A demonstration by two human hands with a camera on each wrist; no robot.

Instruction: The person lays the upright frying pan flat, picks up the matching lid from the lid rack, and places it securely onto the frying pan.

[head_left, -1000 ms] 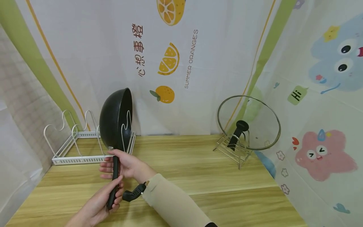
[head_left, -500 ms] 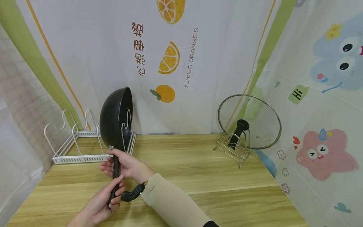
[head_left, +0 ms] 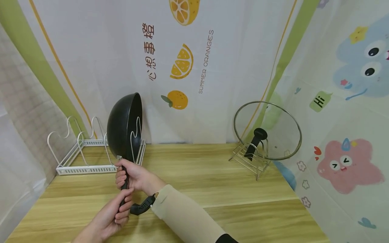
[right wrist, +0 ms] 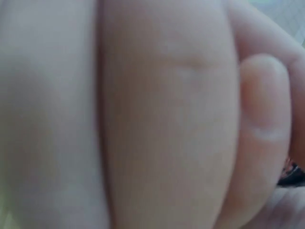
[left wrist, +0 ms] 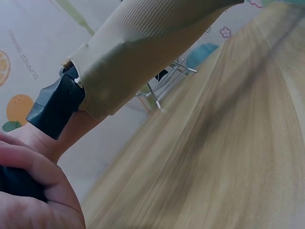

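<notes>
Wears a beige right sleeve (head_left: 189,214), finely ribbed higher up and smoother by the cuff (head_left: 162,202), with a black patch (head_left: 226,239) at its upper end. Carries a black, angular wrist piece (head_left: 142,206), dotted with small holes, beside a gold-brown part (head_left: 156,195).

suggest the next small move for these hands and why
I'd probably lift the wok gently upward by its handle: the left hand and right hand both grip it, and the wok stands on edge in the white rack, so a sideways pull might snag.
</notes>
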